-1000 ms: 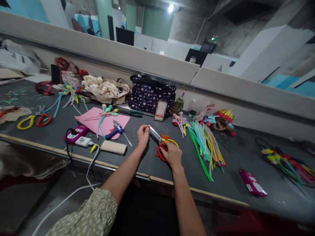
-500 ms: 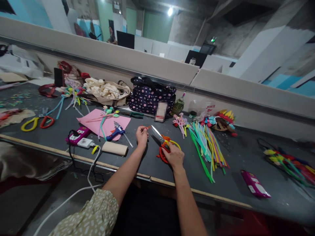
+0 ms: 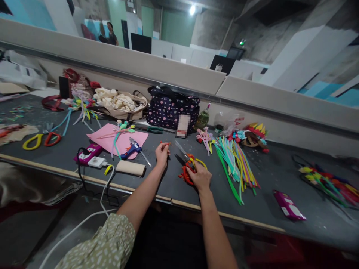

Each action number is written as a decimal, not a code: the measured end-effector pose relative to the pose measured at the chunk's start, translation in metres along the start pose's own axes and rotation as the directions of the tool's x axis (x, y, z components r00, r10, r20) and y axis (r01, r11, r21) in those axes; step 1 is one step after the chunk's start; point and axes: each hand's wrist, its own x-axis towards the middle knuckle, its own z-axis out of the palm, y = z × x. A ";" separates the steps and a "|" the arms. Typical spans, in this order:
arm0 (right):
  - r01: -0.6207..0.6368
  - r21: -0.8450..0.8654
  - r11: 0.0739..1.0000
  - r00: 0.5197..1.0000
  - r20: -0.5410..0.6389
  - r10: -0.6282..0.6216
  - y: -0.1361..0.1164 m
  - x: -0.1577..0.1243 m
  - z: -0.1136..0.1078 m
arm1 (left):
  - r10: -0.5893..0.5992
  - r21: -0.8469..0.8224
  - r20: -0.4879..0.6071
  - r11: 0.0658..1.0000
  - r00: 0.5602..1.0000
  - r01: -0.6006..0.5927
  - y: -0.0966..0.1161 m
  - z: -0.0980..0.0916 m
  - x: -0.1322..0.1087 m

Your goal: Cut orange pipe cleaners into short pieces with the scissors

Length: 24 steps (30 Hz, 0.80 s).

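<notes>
My left hand (image 3: 162, 154) pinches a small orange-red piece above the middle of the dark table (image 3: 174, 188). Just to its right, my right hand (image 3: 201, 175) is wrapped round the handles of scissors (image 3: 183, 150) with one yellow and one red loop. The blades point up and left toward my left fingertips, apart from them. Red pieces (image 3: 183, 175) lie beside and under the scissors. A beige roll (image 3: 130, 168) and a blue glue gun (image 3: 132, 148) lie left of my left hand.
Right of my hands is a bundle of coloured pipe cleaners (image 3: 235, 164). A dotted dark bag (image 3: 172, 108) stands behind. Pink paper (image 3: 98, 135), a purple power strip (image 3: 89, 154) and second scissors (image 3: 52, 139) lie left. A person (image 3: 112, 34) stands in the background.
The scissors have drawn slightly right and down, away from my left fingertips, with their blades closer together. A person in the background has come into clearer view, upright.
</notes>
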 end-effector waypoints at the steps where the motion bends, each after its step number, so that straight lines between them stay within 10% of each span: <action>1: 0.005 0.003 1.000 1.000 0.001 -0.005 0.000 0.000 0.000 | 0.000 -0.005 0.008 1.000 1.000 0.000 0.000 0.000 0.000; 18: -0.271 -0.065 0.960 0.959 0.065 0.275 -0.007 0.011 -0.006 | -0.119 -0.050 0.102 0.991 0.988 0.124 0.000 0.007 -0.004; 24: -0.199 -0.054 0.979 0.975 0.087 0.203 -0.006 0.008 -0.005 | -0.206 -0.115 0.148 0.968 0.967 0.224 -0.003 0.005 -0.001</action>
